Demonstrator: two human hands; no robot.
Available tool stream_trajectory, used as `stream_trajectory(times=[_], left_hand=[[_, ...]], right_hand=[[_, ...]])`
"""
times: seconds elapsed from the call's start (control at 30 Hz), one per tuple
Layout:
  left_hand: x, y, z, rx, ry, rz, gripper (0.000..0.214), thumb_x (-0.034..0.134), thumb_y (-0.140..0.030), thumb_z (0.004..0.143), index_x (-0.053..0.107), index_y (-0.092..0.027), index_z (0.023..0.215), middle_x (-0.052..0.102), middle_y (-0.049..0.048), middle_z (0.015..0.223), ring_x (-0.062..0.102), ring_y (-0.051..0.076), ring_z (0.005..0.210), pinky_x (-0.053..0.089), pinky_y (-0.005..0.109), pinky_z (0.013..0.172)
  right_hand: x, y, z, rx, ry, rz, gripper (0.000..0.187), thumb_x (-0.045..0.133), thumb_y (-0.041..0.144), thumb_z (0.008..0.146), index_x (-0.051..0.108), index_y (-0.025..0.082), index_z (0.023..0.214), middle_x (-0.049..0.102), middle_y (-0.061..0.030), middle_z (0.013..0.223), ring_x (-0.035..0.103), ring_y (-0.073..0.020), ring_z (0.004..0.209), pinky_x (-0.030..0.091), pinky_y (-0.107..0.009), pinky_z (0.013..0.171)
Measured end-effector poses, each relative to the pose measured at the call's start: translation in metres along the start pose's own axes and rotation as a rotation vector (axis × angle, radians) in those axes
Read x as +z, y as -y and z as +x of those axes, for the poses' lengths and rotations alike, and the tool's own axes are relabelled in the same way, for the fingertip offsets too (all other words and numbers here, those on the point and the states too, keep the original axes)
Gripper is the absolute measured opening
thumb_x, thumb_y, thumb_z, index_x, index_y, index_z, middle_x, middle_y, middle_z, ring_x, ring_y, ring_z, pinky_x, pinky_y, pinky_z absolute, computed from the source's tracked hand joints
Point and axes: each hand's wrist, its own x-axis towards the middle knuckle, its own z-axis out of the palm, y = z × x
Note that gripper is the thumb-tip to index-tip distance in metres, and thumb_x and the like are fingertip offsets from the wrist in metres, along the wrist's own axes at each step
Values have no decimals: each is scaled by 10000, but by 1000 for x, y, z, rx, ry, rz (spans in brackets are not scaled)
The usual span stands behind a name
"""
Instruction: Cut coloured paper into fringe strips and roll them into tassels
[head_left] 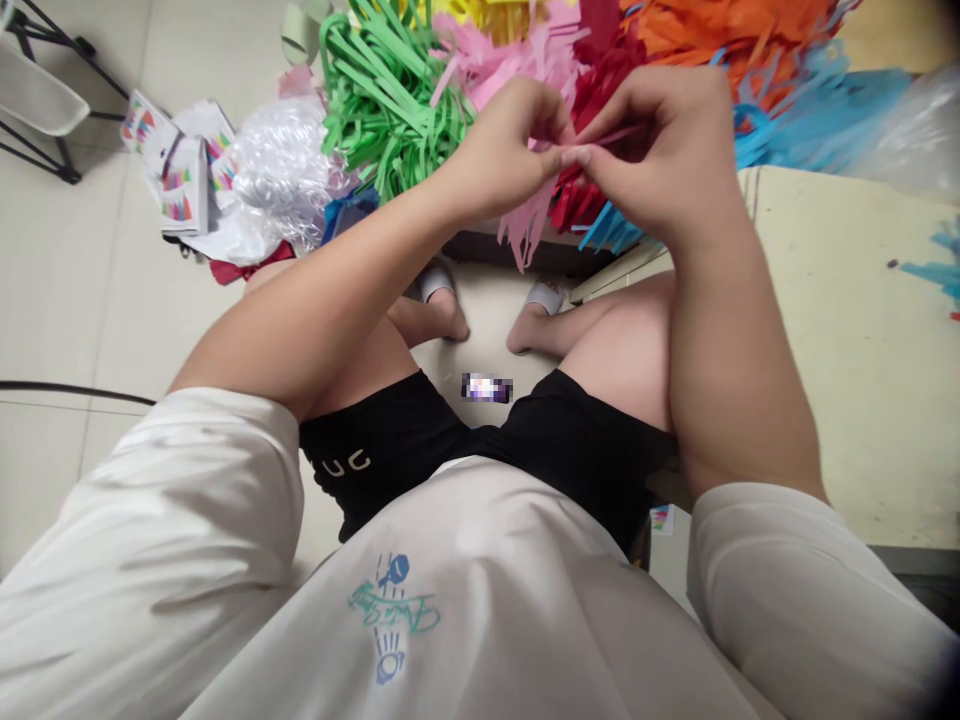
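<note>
My left hand (521,135) and my right hand (660,145) meet at the fingertips, thumbs touching, both closed in a pinch. Between them they hold a pink paper tassel (523,230), whose cut strips hang below my left hand. A thin pink part of it shows inside the curl of my right fingers; the exact grip is partly hidden. Behind the hands lie a bunch of green paper tassels (397,95), more pink fringed paper (517,55) and dark red fringed paper (611,70).
Orange tassels (735,35) and blue fringed paper (825,115) lie at the back right, above a pale yellow tabletop (840,380). Clear plastic wrap (289,165) and printed packets (184,185) are at the left. A black-framed chair (45,90) stands at the far left.
</note>
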Motion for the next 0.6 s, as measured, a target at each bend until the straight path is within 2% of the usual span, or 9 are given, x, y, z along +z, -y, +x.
stream_trajectory(times=[0.07, 0.17, 0.33, 0.6], left_hand=[[0, 0, -2, 33, -8, 42, 105, 735, -341, 910, 648, -295, 945, 788, 75, 1195, 689, 231, 1068, 532, 456, 1002], [1, 0, -4, 78, -43, 176, 133, 752, -260, 896, 678, -288, 1002, 788, 88, 1263, 697, 266, 1172, 512, 482, 1092], [3, 3, -3, 128, -58, 261, 42, 698, -305, 980, 712, -283, 1012, 777, 119, 1283, 691, 302, 1203, 487, 513, 1110], [2, -2, -6, 96, -63, 291, 101, 706, -294, 965, 750, -261, 1050, 765, 126, 1297, 685, 320, 1246, 471, 546, 1122]], right_hand=[[0, 0, 0, 6, -3, -6, 109, 854, 338, 738, 757, 354, 786, 824, 5, 883, 774, -257, 813, 567, -435, 695], [0, -1, 1, 22, 2, -44, 125, 859, 360, 747, 737, 349, 770, 816, 1, 866, 737, -244, 767, 532, -440, 686], [-1, -5, 2, 44, 14, -115, 126, 843, 398, 775, 729, 347, 767, 807, -2, 863, 677, -232, 740, 489, -441, 698], [1, -14, 3, 60, 4, -131, 127, 824, 396, 801, 719, 330, 771, 767, -2, 825, 595, -198, 708, 463, -413, 690]])
